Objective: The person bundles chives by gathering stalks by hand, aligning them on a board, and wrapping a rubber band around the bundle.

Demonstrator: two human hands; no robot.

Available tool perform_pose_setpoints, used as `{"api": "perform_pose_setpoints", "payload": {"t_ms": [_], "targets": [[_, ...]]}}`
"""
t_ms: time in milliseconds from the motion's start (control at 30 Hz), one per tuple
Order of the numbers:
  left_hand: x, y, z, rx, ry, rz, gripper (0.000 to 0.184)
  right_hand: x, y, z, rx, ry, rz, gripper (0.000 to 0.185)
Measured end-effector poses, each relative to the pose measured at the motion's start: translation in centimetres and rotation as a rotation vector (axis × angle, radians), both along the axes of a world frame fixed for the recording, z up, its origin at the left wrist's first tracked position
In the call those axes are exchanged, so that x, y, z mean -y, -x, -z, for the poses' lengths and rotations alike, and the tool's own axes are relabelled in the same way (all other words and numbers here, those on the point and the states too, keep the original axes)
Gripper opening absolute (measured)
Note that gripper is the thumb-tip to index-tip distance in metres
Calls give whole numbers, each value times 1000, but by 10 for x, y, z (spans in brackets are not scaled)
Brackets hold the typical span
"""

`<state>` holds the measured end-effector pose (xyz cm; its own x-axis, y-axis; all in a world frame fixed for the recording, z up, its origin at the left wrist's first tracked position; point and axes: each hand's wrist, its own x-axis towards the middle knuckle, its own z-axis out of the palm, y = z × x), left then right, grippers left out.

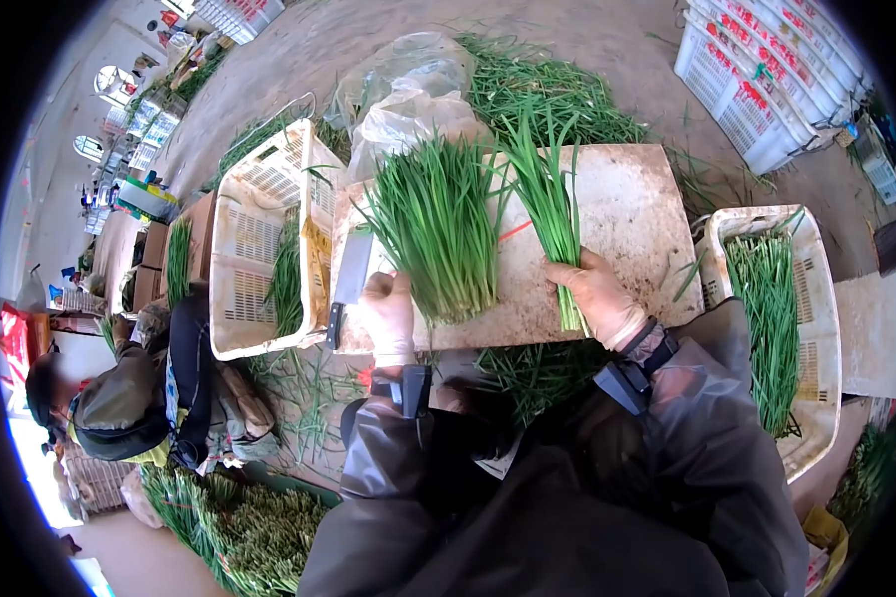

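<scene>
My right hand [599,297] is closed around the lower stems of a small bunch of garlic chives [550,199], whose leaf tips point away from me over the board. A larger pile of garlic chives [446,234] lies on the worn cutting board [627,199], its cut ends toward me. At the pile's lower left edge is my left hand [386,306], its fingers curled in; whatever they pinch is hidden. Just left of that hand rests a knife [352,269] with a broad blade and black handle. A thin red strip [515,232] shows between the two bunches.
White plastic crates [231,333] [818,348] holding chives flank the board. Beyond it lie a clear plastic bag [408,104] and a heap of loose leaves [558,95]. Crates [767,75] are stacked at far right. Another person [129,393] sits at left, near more chives [249,532].
</scene>
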<state>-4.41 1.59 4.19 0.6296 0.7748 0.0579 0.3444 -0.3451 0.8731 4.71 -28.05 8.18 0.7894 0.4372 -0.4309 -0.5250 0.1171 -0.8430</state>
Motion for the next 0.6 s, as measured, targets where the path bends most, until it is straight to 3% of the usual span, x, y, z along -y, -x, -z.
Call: {"api": "perform_pose_setpoints", "payload": {"t_ms": [133,167,300,333,433,600], "targets": [[-6,-11,22,161,230,-158,25,-7,-7,8,24,21,31,20],[-16,-14,41,132,307,-148,47,-8,-8,13,36,30,46,20],[4,-24,38,35,365,-147,94,-16,-16,19,98,50,37,17],[6,-27,42,137,381,-55,87,-19,-17,18,96,53,36,16],[11,-32,36,20,191,30,75,-30,-24,25,131,139,-4,20],[12,-36,43,-13,30,-6,74,-61,-31,41,224,81,-91,32]]}}
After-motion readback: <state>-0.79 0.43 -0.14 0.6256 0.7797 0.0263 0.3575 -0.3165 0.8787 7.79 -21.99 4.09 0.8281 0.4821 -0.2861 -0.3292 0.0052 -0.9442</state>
